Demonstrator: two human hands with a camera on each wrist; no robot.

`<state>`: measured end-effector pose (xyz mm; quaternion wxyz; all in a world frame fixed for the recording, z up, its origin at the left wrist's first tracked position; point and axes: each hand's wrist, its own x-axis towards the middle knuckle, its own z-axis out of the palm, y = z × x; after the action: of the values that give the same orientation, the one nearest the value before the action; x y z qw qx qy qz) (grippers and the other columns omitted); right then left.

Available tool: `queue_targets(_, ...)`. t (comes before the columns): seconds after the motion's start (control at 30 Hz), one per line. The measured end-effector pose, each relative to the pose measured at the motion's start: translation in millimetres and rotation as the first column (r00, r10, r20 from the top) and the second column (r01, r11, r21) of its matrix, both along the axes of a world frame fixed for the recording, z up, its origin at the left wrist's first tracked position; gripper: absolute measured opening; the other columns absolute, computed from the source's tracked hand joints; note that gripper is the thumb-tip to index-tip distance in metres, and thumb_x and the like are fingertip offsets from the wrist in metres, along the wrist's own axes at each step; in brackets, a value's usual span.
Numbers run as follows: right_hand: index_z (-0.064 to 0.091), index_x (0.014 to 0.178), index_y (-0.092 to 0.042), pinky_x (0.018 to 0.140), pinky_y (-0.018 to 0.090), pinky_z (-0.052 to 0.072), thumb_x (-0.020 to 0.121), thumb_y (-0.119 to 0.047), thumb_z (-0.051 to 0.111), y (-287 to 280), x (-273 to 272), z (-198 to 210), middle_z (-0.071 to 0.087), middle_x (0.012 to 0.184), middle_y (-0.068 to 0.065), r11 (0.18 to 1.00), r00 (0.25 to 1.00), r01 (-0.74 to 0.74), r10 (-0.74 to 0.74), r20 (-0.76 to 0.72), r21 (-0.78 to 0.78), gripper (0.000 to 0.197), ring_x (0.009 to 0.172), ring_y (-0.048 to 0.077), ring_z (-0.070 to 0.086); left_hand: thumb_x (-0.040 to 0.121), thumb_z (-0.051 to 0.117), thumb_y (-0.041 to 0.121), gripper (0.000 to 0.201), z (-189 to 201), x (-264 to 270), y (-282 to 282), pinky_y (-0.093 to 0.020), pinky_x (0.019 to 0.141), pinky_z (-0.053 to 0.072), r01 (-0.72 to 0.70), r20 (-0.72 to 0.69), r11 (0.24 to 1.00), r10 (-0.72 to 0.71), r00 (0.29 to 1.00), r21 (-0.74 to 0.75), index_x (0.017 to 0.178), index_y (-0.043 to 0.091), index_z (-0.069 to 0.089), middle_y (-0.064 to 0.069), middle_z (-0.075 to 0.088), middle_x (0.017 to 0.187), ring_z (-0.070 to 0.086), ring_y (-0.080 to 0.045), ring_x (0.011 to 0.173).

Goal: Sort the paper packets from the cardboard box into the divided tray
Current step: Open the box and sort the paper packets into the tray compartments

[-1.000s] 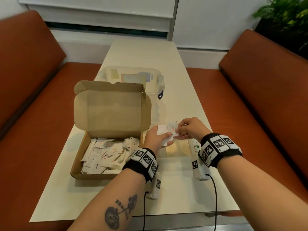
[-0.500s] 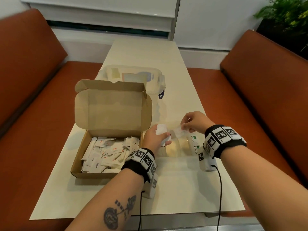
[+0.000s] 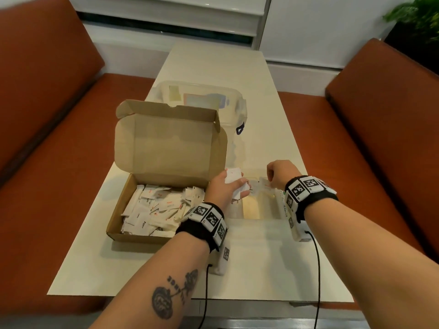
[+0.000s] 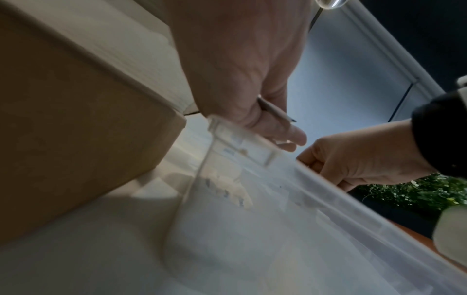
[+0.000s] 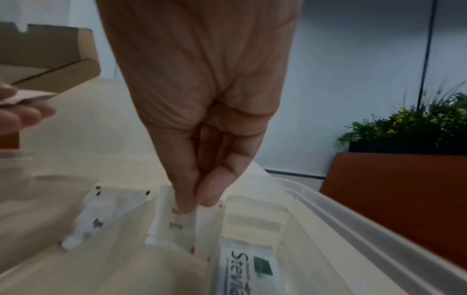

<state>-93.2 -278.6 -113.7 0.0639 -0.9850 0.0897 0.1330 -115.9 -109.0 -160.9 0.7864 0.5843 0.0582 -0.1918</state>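
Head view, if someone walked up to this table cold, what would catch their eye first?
Probably the open cardboard box at the table's left, heaped with white packets. Next, the two hands over the clear tray beside it: the right hand pinches a red-marked packet down into a compartment, while the left hand holds more packets. A lidded clear tub sits behind the box.

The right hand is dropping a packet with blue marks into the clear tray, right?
Not quite. The marks are red, not blue. The right wrist view shows the right hand pinching a white packet with red marks, lowering it into the clear tray.
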Motion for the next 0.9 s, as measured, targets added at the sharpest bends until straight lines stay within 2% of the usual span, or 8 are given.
queue_targets(0.1,0.058,0.079,-0.012,0.073,0.028,0.048,0.081,0.006,0.058,2.8,0.5,-4.0,0.065,0.098,0.01,0.999,0.999,-0.031,0.029,-0.044,-0.044,0.018,0.089,0.025,0.06,0.087,0.067,0.011,0.015,-1.4,2.2,0.6,-0.026,0.056,0.054,0.011,-0.001,0.999,-0.011,1.0,0.053,0.101,0.017,0.062,-0.014,0.066,0.112,0.069,-0.029,0.093)
queue_targets(0.17,0.064,0.089,-0.009,0.075,0.028,0.048,0.082,0.006,0.057,2.3,0.3,-4.0,0.066,0.102,0.01,0.998,0.998,-0.031,0.028,-0.053,-0.056,0.017,0.094,0.026,0.061,0.087,0.067,0.009,0.015,-1.0,2.3,0.3,-0.03,0.064,0.059,0.015,-0.011,0.999,-0.015,1.0,0.036,0.098,0.017,0.063,-0.016,0.065,0.112,0.069,-0.027,0.092)
queue_targets(0.33,0.068,0.095,-0.007,0.083,0.031,0.052,0.084,0.006,0.053,-1.7,1.1,-0.9,0.066,0.105,0.012,0.998,0.999,-0.006,0.004,-0.043,-0.057,0.023,0.097,0.028,0.062,0.086,0.067,0.01,0.016,-3.1,3.4,0.8,-0.029,0.065,0.058,0.021,-0.017,0.999,-0.02,1.0,0.041,0.1,0.017,0.063,-0.015,0.065,0.112,0.068,-0.028,0.095)
queue_targets(0.47,0.069,0.1,-0.008,0.087,0.031,0.052,0.085,0.005,0.055,-0.6,2.9,-1.0,0.065,0.11,0.012,0.998,0.996,-0.011,0.007,-0.085,-0.056,0.025,0.1,0.028,0.062,0.085,0.068,0.008,0.014,-4.5,4.1,0.5,-0.052,0.088,0.054,0.017,-0.019,0.998,-0.016,1.0,0.055,0.095,0.019,0.065,-0.017,0.066,0.111,0.066,-0.03,0.101)
queue_targets(0.63,0.067,0.101,-0.004,0.086,0.032,0.053,0.086,0.004,0.052,-0.9,4.0,-1.7,0.065,0.108,0.014,0.997,0.997,-0.004,-0.002,-0.075,-0.08,0.023,0.098,0.029,0.062,0.086,0.067,0.007,0.017,-5.7,4.8,0.2,-0.043,0.083,0.058,0.031,-0.024,0.999,-0.03,0.999,0.024,0.1,0.016,0.063,-0.015,0.065,0.11,0.069,-0.02,0.09)
queue_targets(0.7,0.066,0.102,-0.003,0.086,0.032,0.053,0.086,0.003,0.052,-1.6,4.2,-2.4,0.065,0.107,0.014,0.997,0.997,-0.007,0.001,-0.071,-0.083,0.022,0.098,0.029,0.063,0.086,0.067,0.007,0.019,-4.7,4.8,-0.1,-0.038,0.079,0.059,0.037,-0.025,0.999,-0.036,0.999,0.019,0.103,0.014,0.063,-0.015,0.065,0.11,0.068,-0.02,0.09)
queue_targets(0.83,0.068,0.102,-0.002,0.086,0.032,0.053,0.088,-0.002,0.053,-3.6,4.3,-1.8,0.066,0.108,0.014,0.998,0.997,-0.004,-0.001,-0.073,-0.065,0.02,0.1,0.03,0.063,0.086,0.067,0.005,0.025,-1.1,4.4,0.4,-0.023,0.059,0.057,0.025,-0.05,1.0,-0.025,0.998,-0.008,0.109,0.008,0.061,-0.018,0.062,0.115,0.066,-0.022,0.092)
queue_targets(0.9,0.069,0.101,-0.003,0.087,0.032,0.053,0.089,-0.003,0.054,-5.1,3.2,-2.0,0.066,0.107,0.014,0.999,0.998,-0.004,0.001,-0.067,-0.038,0.019,0.1,0.029,0.063,0.086,0.067,0.008,0.026,-0.9,4.5,0.6,-0.022,0.057,0.055,0.034,-0.045,0.999,-0.033,0.998,0.026,0.111,0.009,0.06,-0.018,0.063,0.116,0.067,-0.025,0.094)
